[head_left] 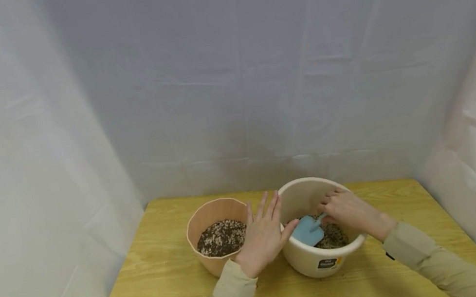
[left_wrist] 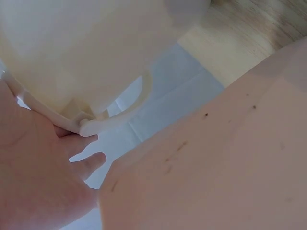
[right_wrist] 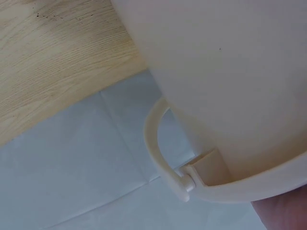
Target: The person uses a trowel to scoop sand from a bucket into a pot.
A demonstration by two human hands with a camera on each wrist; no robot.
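In the head view, a cream bucket (head_left: 316,257) stands on a wooden table (head_left: 156,285), and I use it as the landmark. Just to the left of the bucket, touching or almost touching it, stands a peach pot (head_left: 204,221) with dark soil in it. The left hand (head_left: 265,236) lies between the two, with straight, spread fingers; the thumb presses on the near-left rim of the bucket and the palm is over the right edge of the pot. It grips nothing. The right hand (head_left: 348,212) is inside the bucket, with fingers curled around the handle of a blue trowel (head_left: 308,230). The blade of the trowel lies over the soil at the near-left part of the bucket. Both sleeves are beige.

In the left wrist view, the bucket (left_wrist: 86,48) is seen from below with its thin bail handle. The left hand (left_wrist: 33,177) touches the rim, fingers relaxed. The peach pot (left_wrist: 216,163) fills the lower right.

In the right wrist view, the bucket (right_wrist: 230,72) wall and rim fill the right side, above the table (right_wrist: 53,62). Only a small part of the right hand (right_wrist: 283,215) shows under the rim.
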